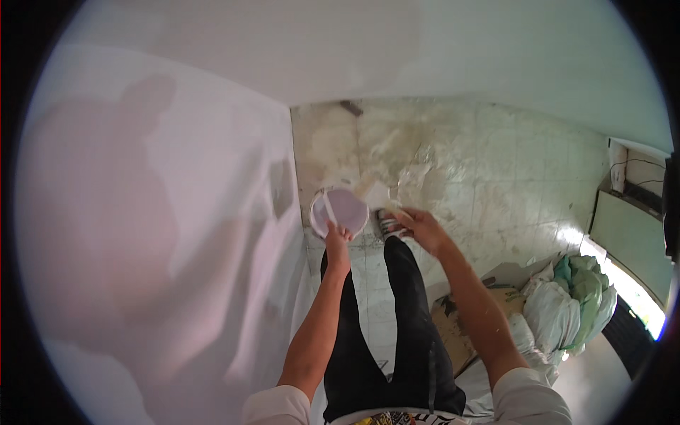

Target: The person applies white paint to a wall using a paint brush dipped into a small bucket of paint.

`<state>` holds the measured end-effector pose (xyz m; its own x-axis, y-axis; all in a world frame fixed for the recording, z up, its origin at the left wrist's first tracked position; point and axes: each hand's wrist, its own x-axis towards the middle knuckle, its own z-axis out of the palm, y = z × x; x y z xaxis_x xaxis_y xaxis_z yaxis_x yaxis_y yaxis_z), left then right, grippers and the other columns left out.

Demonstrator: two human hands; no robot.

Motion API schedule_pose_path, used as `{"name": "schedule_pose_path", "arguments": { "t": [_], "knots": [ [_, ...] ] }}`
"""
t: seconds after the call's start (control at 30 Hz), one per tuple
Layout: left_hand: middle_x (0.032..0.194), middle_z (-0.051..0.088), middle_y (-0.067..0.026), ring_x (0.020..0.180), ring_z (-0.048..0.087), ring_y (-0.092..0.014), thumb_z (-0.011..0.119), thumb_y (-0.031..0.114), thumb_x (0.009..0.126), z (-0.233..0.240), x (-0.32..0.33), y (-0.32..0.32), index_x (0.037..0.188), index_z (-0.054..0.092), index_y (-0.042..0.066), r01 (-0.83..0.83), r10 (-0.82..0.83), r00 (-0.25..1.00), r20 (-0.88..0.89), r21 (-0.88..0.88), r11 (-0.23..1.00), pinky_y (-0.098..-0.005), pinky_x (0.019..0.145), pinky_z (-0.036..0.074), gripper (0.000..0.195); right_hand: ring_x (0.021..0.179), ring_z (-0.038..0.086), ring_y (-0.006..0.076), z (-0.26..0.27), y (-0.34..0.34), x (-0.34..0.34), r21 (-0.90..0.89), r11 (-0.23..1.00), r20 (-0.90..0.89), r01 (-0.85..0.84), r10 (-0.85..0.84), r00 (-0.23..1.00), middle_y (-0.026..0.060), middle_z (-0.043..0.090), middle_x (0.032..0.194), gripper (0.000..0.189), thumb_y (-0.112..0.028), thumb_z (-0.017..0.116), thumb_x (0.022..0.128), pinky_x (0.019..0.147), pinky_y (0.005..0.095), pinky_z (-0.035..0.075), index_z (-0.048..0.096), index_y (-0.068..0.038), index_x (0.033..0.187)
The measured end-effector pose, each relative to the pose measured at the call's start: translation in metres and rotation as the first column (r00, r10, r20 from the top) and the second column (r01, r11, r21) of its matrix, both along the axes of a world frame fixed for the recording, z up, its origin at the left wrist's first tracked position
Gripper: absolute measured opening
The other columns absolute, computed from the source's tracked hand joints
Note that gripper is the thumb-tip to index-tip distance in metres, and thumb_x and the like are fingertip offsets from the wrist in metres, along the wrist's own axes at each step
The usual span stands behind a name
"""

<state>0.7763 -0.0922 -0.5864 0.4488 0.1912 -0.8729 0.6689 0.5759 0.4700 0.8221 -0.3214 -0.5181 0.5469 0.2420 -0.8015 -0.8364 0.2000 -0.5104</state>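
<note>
Just left of the middle, a round bucket (350, 204) with whitish-lilac contents stands on the tiled floor, close to the left wall. My left hand (338, 236) is at its near rim, closed on a pale flat strip, perhaps a handle or stick (329, 206), which reaches across the bucket's opening. To the right of the bucket, above my sandalled foot (389, 224), my right hand (422, 228) grips the end of a pale, blurred tool (401, 212). A whitish blade-like part (378, 195) shows beside that tool; its exact shape is unclear.
A smooth wall (212, 186) rises at the left, another wall (425, 53) ahead. A small dark object (351, 108) lies by the far wall. Stuffed plastic sacks (552, 313) and cardboard (451, 329) lie at the right. Whitish stains mark the floor tiles (494, 196).
</note>
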Motion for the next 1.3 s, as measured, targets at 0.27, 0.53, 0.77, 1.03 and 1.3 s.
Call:
{"name": "schedule_pose_path", "arguments": {
  "t": [0.27,0.53,0.77,1.03,1.3],
  "knots": [
    [0.072,0.029,0.0031,0.067,0.029,-0.012,0.03,0.046,0.112,-0.127,0.012,-0.015,0.075,0.038,0.011,0.3,-0.299,0.954,-0.026,0.062,0.952,-0.0298,0.064,0.029,0.05,0.059,0.043,0.008,-0.254,0.07,0.106,-0.278,0.96,0.105,-0.028,0.059,0.993,-0.0004,0.054,0.078,0.024,-0.021,0.045,0.102,0.054,0.026,0.035,0.06,-0.003,0.096],
    [0.072,0.045,-0.0023,0.07,0.04,-0.014,0.026,0.046,0.111,-0.126,-0.013,-0.008,0.081,0.047,0.004,0.673,-0.669,0.739,-0.075,0.067,0.736,-0.0315,0.067,0.036,0.056,0.068,0.055,0.0124,-0.39,0.225,0.206,-0.099,0.99,0.158,0.102,-0.086,0.984,0.0042,0.058,0.085,0.024,-0.02,0.049,0.1,0.06,0.0297,0.047,0.059,0.001,0.102],
    [0.06,0.038,-0.0177,0.055,0.04,-0.032,0.027,0.035,0.111,-0.131,-0.008,-0.022,0.084,0.048,-0.003,0.701,-0.695,0.713,0.091,-0.051,0.712,-0.0443,0.059,0.037,0.052,0.062,0.056,0.0166,-0.482,0.278,0.263,-0.258,0.951,0.286,0.169,-0.092,0.954,0.0097,0.061,0.078,0.025,-0.02,0.053,0.098,0.055,0.0328,0.047,0.056,0.004,0.091],
    [0.06,0.047,-0.0215,0.054,0.051,-0.041,0.03,0.03,0.111,-0.143,-0.016,-0.017,0.087,0.053,-0.003,0.788,-0.799,0.586,0.134,0.137,0.601,-0.0496,0.058,0.04,0.047,0.066,0.059,0.0237,-0.453,0.249,0.236,-0.269,0.827,0.308,0.494,-0.412,0.857,0.0166,0.061,0.077,0.027,-0.019,0.054,0.097,0.057,0.0379,0.045,0.056,0.008,0.092],
    [0.063,0.053,-0.0208,0.06,0.056,-0.043,0.034,0.025,0.11,-0.143,-0.013,-0.011,0.091,0.055,-0.002,0.841,-0.845,0.506,0.176,0.116,0.528,-0.0515,0.063,0.044,0.039,0.051,0.048,0.014,-0.462,0.255,0.26,-0.374,0.506,0.484,0.778,-0.609,0.629,0.0038,0.053,0.064,0.025,-0.015,0.05,0.097,0.048,0.0322,0.038,0.052,-0.002,0.076]
  ]
}}
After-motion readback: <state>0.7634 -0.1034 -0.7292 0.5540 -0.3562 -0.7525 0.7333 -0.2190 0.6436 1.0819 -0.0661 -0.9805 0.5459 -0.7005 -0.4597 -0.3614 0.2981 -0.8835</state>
